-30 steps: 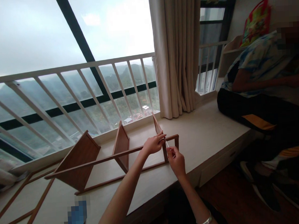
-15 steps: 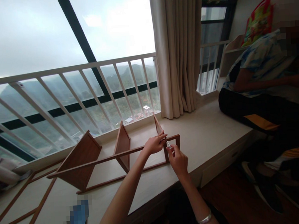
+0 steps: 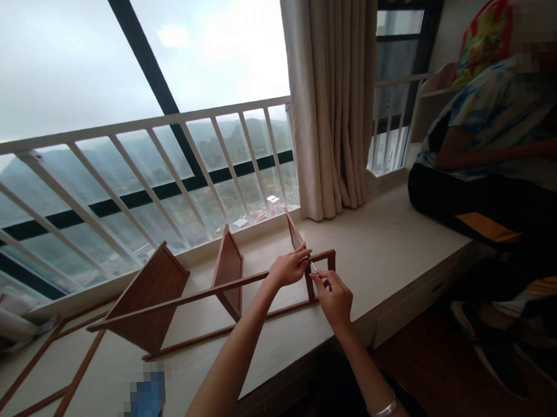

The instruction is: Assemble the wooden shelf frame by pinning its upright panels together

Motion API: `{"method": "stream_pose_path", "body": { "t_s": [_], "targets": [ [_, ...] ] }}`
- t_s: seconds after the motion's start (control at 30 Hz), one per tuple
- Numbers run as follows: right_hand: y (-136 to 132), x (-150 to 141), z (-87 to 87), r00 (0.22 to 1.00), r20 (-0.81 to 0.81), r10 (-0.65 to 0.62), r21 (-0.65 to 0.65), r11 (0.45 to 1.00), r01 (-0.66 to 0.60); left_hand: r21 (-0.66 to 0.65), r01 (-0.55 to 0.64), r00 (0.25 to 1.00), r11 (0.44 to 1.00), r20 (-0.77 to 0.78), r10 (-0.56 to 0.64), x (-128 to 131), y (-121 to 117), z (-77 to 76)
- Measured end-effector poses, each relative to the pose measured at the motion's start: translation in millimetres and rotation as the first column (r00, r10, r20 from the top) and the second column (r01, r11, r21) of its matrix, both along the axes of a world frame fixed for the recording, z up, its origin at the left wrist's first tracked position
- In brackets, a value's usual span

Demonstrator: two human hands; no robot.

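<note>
A brown wooden shelf unit point(image 3: 180, 299) lies on its side on the window ledge, its boards standing up between the long rails. My left hand point(image 3: 288, 267) is closed on the upper rail near its right end, fingers by the joint with the end board. Just to the right, my right hand point(image 3: 334, 297) pinches a thin silver rod-like tool point(image 3: 313, 267) between thumb and fingers. The rod's upper end meets the frame at that joint, close to the left fingertips. What it touches there is too small to make out.
A second wooden frame point(image 3: 66, 391) lies flat at the left, with a blurred-out blue item point(image 3: 146, 399) near it. White railing point(image 3: 134, 126) and a beige curtain point(image 3: 329, 106) stand behind the pale ledge point(image 3: 383, 246). A seated person point(image 3: 484, 123) is at the right.
My right hand has shifted very slightly to the right and turned a little, with the rod still in its fingers. My left hand and the shelf unit stay in place.
</note>
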State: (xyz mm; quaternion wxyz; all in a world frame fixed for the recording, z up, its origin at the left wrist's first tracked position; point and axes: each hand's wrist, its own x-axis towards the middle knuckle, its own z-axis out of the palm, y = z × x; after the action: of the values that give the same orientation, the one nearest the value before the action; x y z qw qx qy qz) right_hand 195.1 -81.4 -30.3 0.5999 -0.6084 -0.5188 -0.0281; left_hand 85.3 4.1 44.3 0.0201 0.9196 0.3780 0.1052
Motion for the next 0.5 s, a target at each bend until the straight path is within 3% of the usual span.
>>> {"method": "stream_pose_path", "body": {
  "t_s": [0.5],
  "targets": [
    [1.1,-2.6,0.9,0.996,-0.086,-0.003,-0.006,1.000,0.003,-0.016,-0.021,1.000,1.000,-0.012,0.021,0.4,-1.3,1.6]
  ]
}}
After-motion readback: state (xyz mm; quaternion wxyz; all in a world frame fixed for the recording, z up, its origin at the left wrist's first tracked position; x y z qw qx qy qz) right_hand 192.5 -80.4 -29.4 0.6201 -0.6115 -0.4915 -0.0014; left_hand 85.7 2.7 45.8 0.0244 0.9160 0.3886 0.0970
